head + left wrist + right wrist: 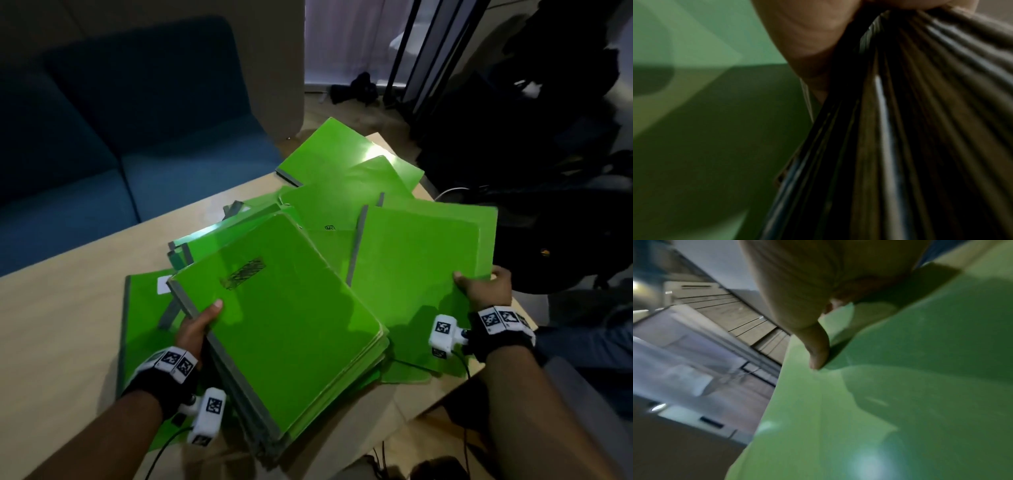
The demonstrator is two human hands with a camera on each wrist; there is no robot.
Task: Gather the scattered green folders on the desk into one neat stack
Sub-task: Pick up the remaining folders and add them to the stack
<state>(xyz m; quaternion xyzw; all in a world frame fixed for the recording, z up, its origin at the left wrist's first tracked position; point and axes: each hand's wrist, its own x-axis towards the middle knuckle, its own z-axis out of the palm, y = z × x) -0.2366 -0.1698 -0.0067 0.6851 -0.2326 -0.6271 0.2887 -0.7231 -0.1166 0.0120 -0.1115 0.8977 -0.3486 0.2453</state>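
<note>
A thick stack of green folders [284,322] with grey spines is held tilted above the desk. My left hand [198,325] grips its spine edge, thumb on the top cover; the left wrist view shows the stack's grey spines [910,129] fanning out below my palm [812,40]. My right hand [481,289] pinches the near edge of a single green folder [421,260] lifted at the right, thumb on top; in the right wrist view the thumb [816,352] presses on that folder's cover [900,394]. Several more folders [346,164] lie overlapped behind.
The light wooden desk [68,308] has bare surface to the left. One flat green folder [144,298] lies under my left wrist. A blue sofa [120,120] stands behind the desk. Dark bags [531,120] and a cable lie off the right edge.
</note>
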